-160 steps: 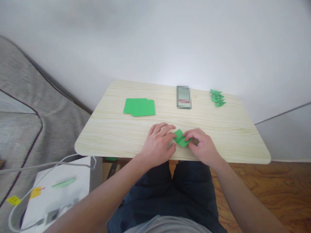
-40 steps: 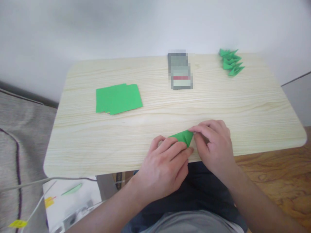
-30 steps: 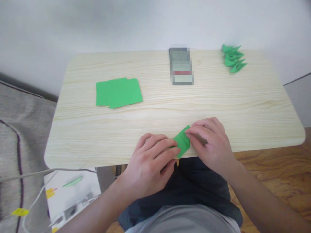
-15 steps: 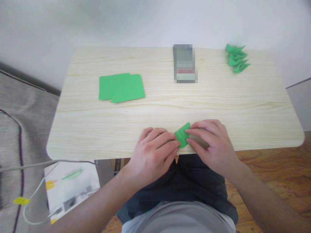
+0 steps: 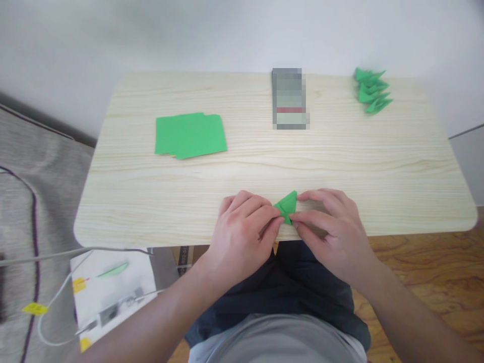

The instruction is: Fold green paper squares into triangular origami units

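Observation:
A small folded piece of green paper (image 5: 287, 202) is held near the front edge of the table, one corner pointing up and away from me. My left hand (image 5: 244, 227) grips its left side between thumb and fingers, which cover part of it. On the right, my right hand (image 5: 333, 227) pinches the lower right corner between thumb and index finger, while another fingertip touches the upper right edge. Folds show on the paper's face between the two hands.
On the pale wooden table (image 5: 132, 191) lies green paper in overlapping sheets (image 5: 191, 135) at left. A pixelated phone-like object (image 5: 290, 98) is at the back, and several folded green paper pieces (image 5: 372, 91) sit back right. Cables (image 5: 75, 256) run by the left front edge.
The lower part of the green paper has been folded inward, so its outline is narrower at the bottom. My right thumb and index finger have closed on its lower right corner.

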Demonstrator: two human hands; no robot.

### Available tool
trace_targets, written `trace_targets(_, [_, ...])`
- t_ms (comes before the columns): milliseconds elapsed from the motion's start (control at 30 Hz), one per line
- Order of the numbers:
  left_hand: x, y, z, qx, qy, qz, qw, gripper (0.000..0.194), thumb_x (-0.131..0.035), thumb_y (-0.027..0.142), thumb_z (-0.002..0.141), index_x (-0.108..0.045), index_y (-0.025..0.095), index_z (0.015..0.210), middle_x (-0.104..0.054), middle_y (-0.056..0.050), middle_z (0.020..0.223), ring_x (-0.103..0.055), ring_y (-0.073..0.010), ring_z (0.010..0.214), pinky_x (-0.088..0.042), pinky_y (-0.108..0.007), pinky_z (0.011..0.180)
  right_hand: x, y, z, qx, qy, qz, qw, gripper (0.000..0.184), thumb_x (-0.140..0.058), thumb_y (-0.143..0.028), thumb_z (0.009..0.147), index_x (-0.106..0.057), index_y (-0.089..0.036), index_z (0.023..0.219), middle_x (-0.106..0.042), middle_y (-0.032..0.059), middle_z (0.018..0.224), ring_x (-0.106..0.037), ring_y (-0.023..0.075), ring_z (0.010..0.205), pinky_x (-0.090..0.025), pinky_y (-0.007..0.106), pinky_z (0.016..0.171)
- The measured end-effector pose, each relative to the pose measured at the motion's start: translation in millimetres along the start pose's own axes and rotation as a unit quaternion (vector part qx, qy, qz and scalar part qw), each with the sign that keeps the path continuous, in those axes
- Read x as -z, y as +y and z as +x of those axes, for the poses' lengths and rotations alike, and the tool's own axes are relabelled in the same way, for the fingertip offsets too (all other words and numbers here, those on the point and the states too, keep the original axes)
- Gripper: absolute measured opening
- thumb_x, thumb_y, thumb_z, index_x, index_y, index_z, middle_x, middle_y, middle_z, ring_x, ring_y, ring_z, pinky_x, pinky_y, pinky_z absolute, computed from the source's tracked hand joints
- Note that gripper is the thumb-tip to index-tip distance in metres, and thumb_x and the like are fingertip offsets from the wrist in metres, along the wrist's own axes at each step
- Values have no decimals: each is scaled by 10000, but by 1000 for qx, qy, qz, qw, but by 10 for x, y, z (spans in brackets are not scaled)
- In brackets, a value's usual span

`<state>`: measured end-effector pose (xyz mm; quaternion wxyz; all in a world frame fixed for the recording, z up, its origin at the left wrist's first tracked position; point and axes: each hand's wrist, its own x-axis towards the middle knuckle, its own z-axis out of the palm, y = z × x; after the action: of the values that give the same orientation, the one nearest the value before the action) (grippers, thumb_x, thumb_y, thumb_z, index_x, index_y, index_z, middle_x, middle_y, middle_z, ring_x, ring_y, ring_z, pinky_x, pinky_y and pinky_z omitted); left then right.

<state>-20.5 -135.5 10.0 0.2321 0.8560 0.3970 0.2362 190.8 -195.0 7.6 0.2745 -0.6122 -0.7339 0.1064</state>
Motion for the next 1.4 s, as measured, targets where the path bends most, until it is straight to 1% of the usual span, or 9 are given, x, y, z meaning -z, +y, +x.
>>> trace_targets(367, [-28,33,-7,22,12,3,1000,110,-644,233,965,-719,227,885,-728,-42,915,-602,-234,967,-433,-441,888,-3,-52,1,-10,8,-24,1000,149,-776,-205,851,-799,-329,930,-724,7,1249,-613,289,1168,-455,517,1007])
trace_targets(567, [-49,36,7,40,5,18,999,117,-632,254,971,-698,218,881,-710,-46,895,-590,-247,973,-426,-435,863,-51,-90,-6,-36,34,-15,999,46,-788,-265,869,-785,-311,872,-741,10,1205,-619,289,1145,-451,522,1003])
trace_targets(767, [-60,27,-2,48,12,21,999,94,-646,258,960,-675,215,882,-698,-53,904,-577,-254,971,-420,-444,862,-115,-149,-11,-51,60,-16,997,73,-787,-223,853,-759,-291,849,-751,23,1160,-627,294,1111,-449,529,992])
trace_targets(867, [-53,32,1,49,9,22,999,77,-646,248,952,-668,219,885,-697,-58,912,-574,-259,975,-415,-449,858,-138,-179,-14,-58,72,-18,996,72,-790,-230,851,-745,-286,847,-749,31,1157,-625,303,1112,-443,541,995])
trace_targets(1000, [-31,44,8,63,-1,40,997,66,-646,250,935,-662,222,878,-692,-56,924,-570,-266,979,-407,-454,848,-155,-205,-14,-69,75,-23,995,69,-789,-245,859,-730,-279,846,-745,36,1151,-621,305,1106,-445,548,991])
trace_targets(1133, [-12,51,6,76,2,47,996,88,-622,260,943,-663,226,873,-683,-54,933,-559,-268,979,-402,-458,841,-169,-214,-13,-72,74,-24,994,76,-791,-246,852,-722,-279,855,-735,44,1158,-616,313,1113,-443,556,1000])
trace_targets(1233, [-7,53,3,77,5,46,996,87,-615,255,944,-668,229,880,-681,-56,957,-555,-268,985,-403,-463,853,-174,-222,-18,-73,72,-28,994,84,-786,-249,855,-737,-289,910,-725,48,1172,-610,317,1130,-436,559,1021])
trace_targets(1333, [-11,56,5,80,8,51,995,65,-630,237,927,-663,229,872,-678,-57,961,-553,-269,985,-405,-463,856,-174,-235,-26,-76,59,-39,995,210,-770,-245,869,-762,-323,1064,-703,53,1212,-597,322,1158,-430,565,1039])
trace_targets(1400, [-12,57,6,82,8,51,995,48,-640,225,918,-661,229,874,-676,-57,965,-553,-269,987,-408,-462,859,-176,-243,-33,-75,51,-44,995,267,-761,-237,877,-766,-343,1122,-690,55,1242,-588,326,1175,-427,569,1044])
